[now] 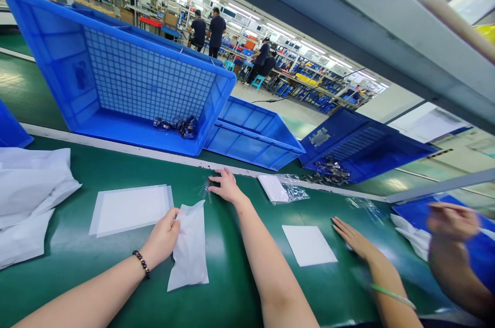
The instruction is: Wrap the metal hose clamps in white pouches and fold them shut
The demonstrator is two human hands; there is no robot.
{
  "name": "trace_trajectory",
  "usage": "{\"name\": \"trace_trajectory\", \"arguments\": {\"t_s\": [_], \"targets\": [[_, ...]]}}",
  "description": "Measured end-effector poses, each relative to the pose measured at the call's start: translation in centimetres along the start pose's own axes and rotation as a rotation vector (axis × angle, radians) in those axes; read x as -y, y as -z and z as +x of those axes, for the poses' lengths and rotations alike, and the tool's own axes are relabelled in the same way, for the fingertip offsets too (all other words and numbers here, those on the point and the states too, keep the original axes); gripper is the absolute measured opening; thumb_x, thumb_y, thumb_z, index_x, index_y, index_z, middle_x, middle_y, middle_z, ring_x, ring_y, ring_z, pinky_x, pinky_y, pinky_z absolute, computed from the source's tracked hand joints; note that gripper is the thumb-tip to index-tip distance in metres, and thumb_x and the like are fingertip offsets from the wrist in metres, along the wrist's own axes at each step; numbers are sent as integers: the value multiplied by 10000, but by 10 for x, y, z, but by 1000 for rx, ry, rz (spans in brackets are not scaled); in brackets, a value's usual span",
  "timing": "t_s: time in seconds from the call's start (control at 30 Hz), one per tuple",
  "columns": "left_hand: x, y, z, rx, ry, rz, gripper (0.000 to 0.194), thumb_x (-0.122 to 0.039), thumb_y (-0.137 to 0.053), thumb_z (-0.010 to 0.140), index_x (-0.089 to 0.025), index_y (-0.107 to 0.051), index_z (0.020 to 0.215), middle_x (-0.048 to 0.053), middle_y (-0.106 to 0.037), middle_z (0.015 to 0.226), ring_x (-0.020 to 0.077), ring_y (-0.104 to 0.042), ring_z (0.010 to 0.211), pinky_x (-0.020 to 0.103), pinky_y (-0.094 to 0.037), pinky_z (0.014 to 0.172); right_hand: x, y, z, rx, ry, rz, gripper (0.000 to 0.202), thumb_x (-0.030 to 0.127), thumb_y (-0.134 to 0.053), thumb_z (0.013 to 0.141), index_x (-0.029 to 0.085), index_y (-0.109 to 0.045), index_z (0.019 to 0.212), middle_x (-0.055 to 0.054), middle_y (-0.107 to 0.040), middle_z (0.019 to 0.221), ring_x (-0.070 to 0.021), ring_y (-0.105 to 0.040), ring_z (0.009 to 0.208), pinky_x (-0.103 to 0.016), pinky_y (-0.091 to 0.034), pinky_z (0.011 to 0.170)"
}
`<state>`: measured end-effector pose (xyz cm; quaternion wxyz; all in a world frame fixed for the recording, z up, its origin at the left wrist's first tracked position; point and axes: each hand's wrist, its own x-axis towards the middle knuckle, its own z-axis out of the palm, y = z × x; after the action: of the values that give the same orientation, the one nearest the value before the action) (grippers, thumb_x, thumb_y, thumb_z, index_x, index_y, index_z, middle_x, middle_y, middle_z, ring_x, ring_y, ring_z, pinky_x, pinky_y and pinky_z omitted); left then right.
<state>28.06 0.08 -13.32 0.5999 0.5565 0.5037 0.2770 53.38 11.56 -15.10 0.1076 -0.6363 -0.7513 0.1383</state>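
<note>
My left hand [162, 235], with a dark beaded bracelet at the wrist, pinches the upper left edge of a soft white pouch [192, 250] over the green work surface. My right hand [225, 186] reaches forward, fingers spread, near the white rail. Beside its fingertips lies a small piece of clear plastic film [204, 189]; whether they touch it I cannot tell. White sheets with a translucent border [131, 210] lie flat behind my left hand.
Tilted blue crates [150, 142] with coiled cables [185, 126] line the back. A stack of white pouches [31, 199] lies left. At right are a white card [309, 245], a clear bag with a white insert [276, 189], and another person's hands [353, 239].
</note>
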Motion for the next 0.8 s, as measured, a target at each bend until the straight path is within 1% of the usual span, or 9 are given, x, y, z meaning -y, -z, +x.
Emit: {"name": "trace_trajectory", "arguments": {"t_s": [0.13,0.33,0.5,0.6,0.7,0.77,0.8], "targets": [[-2,0,-1,-6,-2,5,168,-319,-339,842,-225,-458,915,-46,-541,574,146,-514,485,227,-349,480,3,5,-2,64,-1,-9,562,451,-730,631,308,-606,1161,-88,-414,1332,-375,-165,1324,-583,-178,1010],[-4,1,-2,-10,-23,9,165,-300,-329,838,-229,-451,924,-63,-497,546,140,-485,475,223,-344,483,8,9,-8,125,5,-21,796,533,-751,536,295,-516,1259,-103,-364,1366,-372,-110,1339,-592,-103,1028],[-5,2,-2,-20,-17,27,163,-307,-333,834,-228,-449,917,-67,-471,539,139,-463,478,222,-327,486,11,10,-13,185,8,-21,976,559,-770,464,302,-411,1334,-109,-322,1399,-376,-92,1347,-610,-76,1027],[-7,3,-3,-32,-11,53,171,-322,-333,836,-226,-445,921,-70,-449,529,140,-441,471,225,-308,482,13,11,-15,217,4,-23,1034,570,-772,443,300,-368,1356,-114,-271,1429,-375,-53,1356,-616,-63,1028],[-9,4,-3,-40,-34,61,184,-331,-331,835,-220,-449,922,-72,-423,523,141,-419,467,232,-299,482,14,13,-23,185,11,-15,1071,573,-770,437,288,-334,1373,-111,-227,1456,-368,-22,1364,-619,-40,1033],[-10,5,-3,-51,-59,72,165,-325,-340,829,-216,-456,874,-69,-416,532,139,-417,481,235,-300,493,16,13,-32,110,12,28,1060,535,-775,456,274,-323,1378,-111,-218,1462,-360,-28,1366,-605,-66,1045],[-10,6,-3,-63,-70,88,147,-324,-351,824,-216,-451,827,-70,-405,531,135,-410,485,234,-296,496,18,13,-38,52,8,81,1010,498,-770,490,266,-336,1372,-110,-231,1458,-351,-51,1367,-587,-106,1052]]}}
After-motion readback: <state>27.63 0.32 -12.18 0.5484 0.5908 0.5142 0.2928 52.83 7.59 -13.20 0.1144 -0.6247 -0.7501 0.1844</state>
